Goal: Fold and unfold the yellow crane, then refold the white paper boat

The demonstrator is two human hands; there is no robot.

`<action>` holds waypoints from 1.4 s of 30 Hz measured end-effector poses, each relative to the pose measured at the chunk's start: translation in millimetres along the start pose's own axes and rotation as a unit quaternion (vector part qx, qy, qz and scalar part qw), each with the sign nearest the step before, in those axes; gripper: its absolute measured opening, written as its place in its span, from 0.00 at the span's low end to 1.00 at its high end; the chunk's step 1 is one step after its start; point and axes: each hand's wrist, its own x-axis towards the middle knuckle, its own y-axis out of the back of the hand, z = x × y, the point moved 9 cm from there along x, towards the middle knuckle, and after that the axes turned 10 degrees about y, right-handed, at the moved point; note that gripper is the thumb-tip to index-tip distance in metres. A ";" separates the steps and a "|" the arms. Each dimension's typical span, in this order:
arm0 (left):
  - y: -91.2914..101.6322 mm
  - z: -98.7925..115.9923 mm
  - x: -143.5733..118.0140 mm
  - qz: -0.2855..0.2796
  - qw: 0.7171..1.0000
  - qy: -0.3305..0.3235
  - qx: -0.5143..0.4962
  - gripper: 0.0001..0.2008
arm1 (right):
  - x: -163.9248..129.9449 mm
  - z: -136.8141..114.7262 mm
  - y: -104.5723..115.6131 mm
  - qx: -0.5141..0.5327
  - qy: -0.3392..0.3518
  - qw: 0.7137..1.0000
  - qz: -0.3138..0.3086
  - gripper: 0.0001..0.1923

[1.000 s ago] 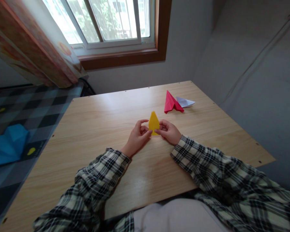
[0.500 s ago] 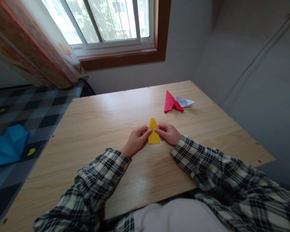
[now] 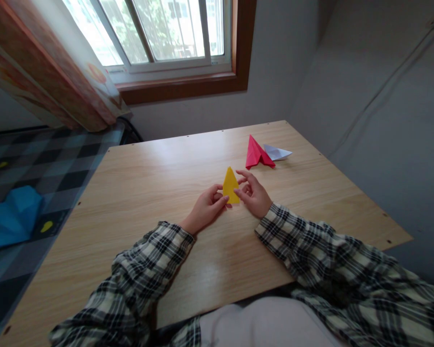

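Above the pale wooden table point(image 3: 137, 193), the folded yellow paper triangle point(image 3: 230, 185), lying flat a moment ago, now stands upright, pinched by left hand point(image 3: 205, 209) and right hand point(image 3: 253, 193), whose spare fingers fan wide.

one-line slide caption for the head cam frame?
Both hands, left hand and right hand, pinch a folded yellow paper triangle above a wooden table; red and white folds lie beyond.

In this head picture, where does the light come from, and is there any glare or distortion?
Head view: daylight enters through the window, which looks overexposed; a pale sheen lies on the table near the person; the wide lens bends the table edges and walls; the yellow folded paper between the left hand and the right hand is sharp.
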 end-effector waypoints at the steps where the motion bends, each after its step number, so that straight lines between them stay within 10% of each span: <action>1: 1.1 -0.2 -0.1 0.006 1.000 0.002 -0.004 0.19 | 0.0 -3.0 -0.5 -0.022 0.016 1.000 -0.007 0.27; 27: 7.2 -7.0 4.3 0.022 0.992 0.014 -0.122 0.18 | -0.1 -2.7 -13.2 0.059 0.022 0.996 -0.069 0.11; 42: 4.5 -4.9 3.2 0.009 0.985 0.016 -0.172 0.17 | -5.9 19.5 -16.2 0.128 -0.116 0.983 -0.062 0.07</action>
